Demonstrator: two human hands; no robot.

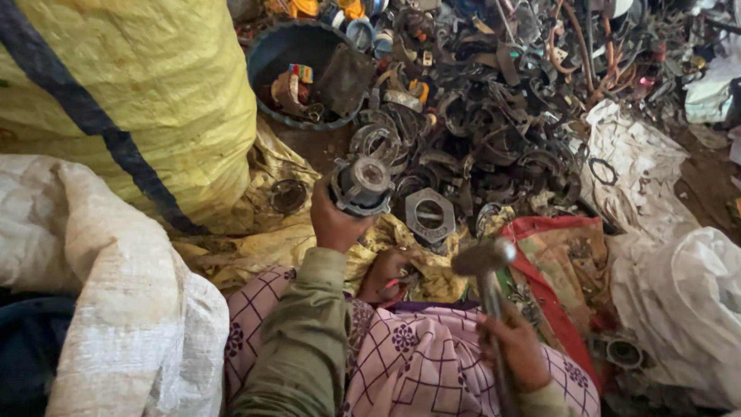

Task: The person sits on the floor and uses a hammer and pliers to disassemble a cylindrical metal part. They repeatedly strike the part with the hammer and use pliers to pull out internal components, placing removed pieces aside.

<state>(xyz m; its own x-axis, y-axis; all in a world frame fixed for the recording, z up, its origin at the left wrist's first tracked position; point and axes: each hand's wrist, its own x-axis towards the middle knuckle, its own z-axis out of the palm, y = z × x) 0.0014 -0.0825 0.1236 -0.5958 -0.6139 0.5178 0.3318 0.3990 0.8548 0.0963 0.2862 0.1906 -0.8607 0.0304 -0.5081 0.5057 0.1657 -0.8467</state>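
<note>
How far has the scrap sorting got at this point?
Looks early. Done: a few pieces lie in the dark tub. In hand: left hand lifts a round metal part, right hand grips a hammer. Left: the big scrap pile.

A yellow woven sack point(147, 85) stands beside a dark round tub point(266, 58); white sacks point(116, 309) flank a scrap-metal heap point(494, 116).

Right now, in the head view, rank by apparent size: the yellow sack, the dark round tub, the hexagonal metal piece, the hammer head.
1. Yellow sack, by far the largest.
2. Dark round tub.
3. Hexagonal metal piece.
4. Hammer head, smallest, though it sits nearer the camera, so this last gap is unsure.
</note>
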